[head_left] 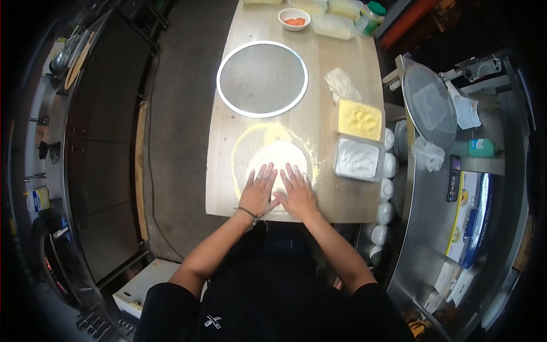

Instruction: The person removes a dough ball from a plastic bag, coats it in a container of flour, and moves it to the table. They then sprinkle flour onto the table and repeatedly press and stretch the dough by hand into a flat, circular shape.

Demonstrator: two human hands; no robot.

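A round of pale dough (pixel 279 153) lies near the front edge of the wooden table, ringed by yellow flour. My left hand (pixel 260 191) rests flat on its left part, fingers spread and dusted white. On the right part lies my right hand (pixel 297 194), also flat with fingers apart; the two thumbs nearly meet. Beyond the dough is a round mesh screen (pixel 262 78) with a metal rim. To the right stand a tub of yellow flour (pixel 359 119) and a tub of white flour (pixel 358 159).
A crumpled whitish cloth or bag (pixel 342 85) lies behind the tubs. At the far end are a bowl with orange food (pixel 294 20), plastic containers (pixel 332 25) and a green-lidded jar (pixel 370 18). A steel counter (pixel 424 228) runs along the right.
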